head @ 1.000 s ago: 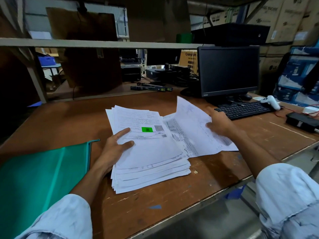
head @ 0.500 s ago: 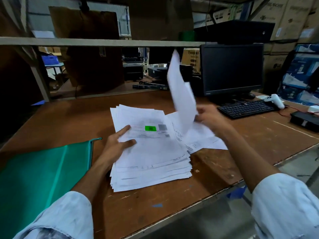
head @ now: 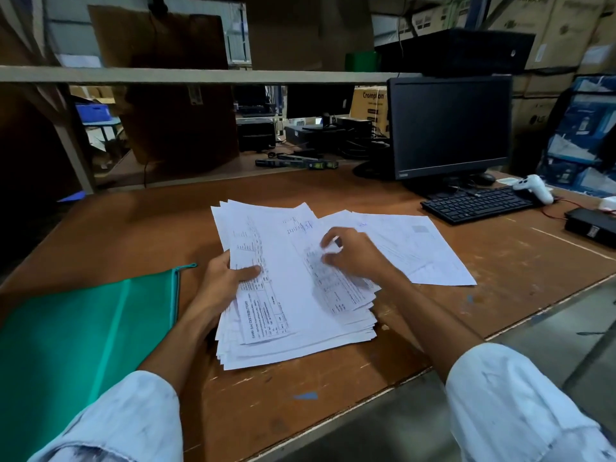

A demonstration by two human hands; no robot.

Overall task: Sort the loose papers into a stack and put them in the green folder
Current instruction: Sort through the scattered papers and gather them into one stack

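Left hand (head: 224, 284) grips the stack (head: 293, 315) at its left edge, thumb on top, fingers hidden underneath. Right hand (head: 353, 255) rests on the top sheet, fingers curled, pinching or pressing it; cannot tell which. Green folder (head: 76, 331) lies flat just left of the stack, apart from it. Loose sheets (head: 420, 251) lie right of the stack, partly under it. Beyond: keyboard (head: 476, 205), monitor (head: 450, 128), all on a brown desk (head: 140, 228).
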